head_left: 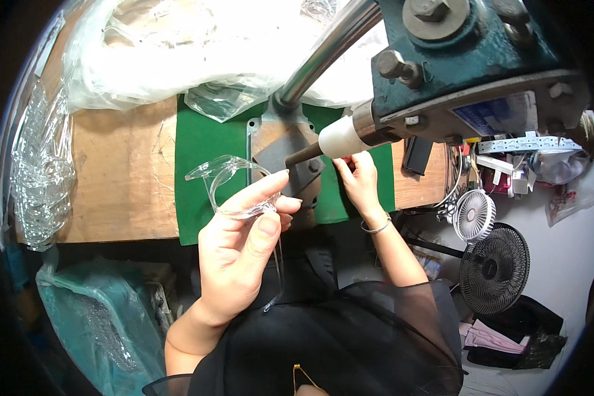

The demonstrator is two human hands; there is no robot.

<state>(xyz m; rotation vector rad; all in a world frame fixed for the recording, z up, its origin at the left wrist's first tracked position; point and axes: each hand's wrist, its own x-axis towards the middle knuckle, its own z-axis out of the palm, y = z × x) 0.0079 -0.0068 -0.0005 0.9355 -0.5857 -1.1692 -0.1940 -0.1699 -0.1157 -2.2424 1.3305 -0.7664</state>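
Observation:
My left hand is raised above the bench edge and holds a clear plastic glasses frame between thumb and fingers; one thin clear arm of it hangs down toward my lap. My right hand, with a thin bracelet at the wrist, rests on the green mat under the white-tipped head of a teal bench machine. Its fingers are curled at the machine's grey base plate; whether they pinch a small part is hidden.
A steel column rises from the base plate. Clear plastic bags lie at the back of the wooden bench, and stacked clear frames at its left edge. A teal crate sits lower left; two fans stand right.

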